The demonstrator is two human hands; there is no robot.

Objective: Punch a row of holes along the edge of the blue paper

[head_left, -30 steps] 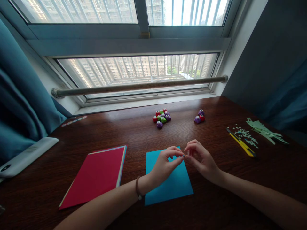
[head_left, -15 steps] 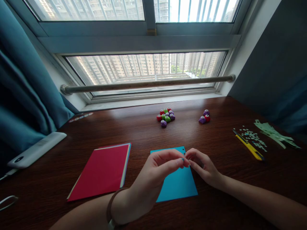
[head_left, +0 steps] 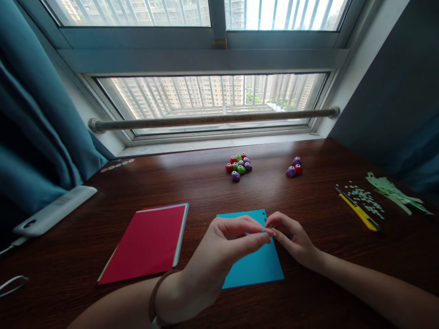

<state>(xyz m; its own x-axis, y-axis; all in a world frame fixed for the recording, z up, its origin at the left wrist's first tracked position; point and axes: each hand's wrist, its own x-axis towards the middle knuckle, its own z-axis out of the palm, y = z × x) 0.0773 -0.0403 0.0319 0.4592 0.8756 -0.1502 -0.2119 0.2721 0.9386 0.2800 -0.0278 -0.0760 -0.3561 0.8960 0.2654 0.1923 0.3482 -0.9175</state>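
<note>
My left hand (head_left: pixel 222 249) and my right hand (head_left: pixel 291 237) meet fingertip to fingertip just above the right edge of a blue paper sheet (head_left: pixel 254 269) that lies flat on the dark wooden table (head_left: pixel 206 192). Both pinch a tiny blue scrap (head_left: pixel 264 230) between them; it is too small to make out its shape. The sheet has small punched holes near its far right corner (head_left: pixel 263 213). A brown band circles my left wrist (head_left: pixel 154 297).
A stack of coloured paper with a red top sheet (head_left: pixel 147 242) lies to the left. Small round punches sit in a cluster (head_left: pixel 238 167) and a smaller group (head_left: pixel 295 167). At the right lie a yellow utility knife (head_left: pixel 358 212), paper bits (head_left: pixel 365 198) and green strips (head_left: pixel 394 192). A white device (head_left: pixel 55 210) rests far left.
My left hand has come closer to the camera and now looks larger. Both hands keep their fingertips pinched together over the blue sheet. The view has shifted slightly left.
</note>
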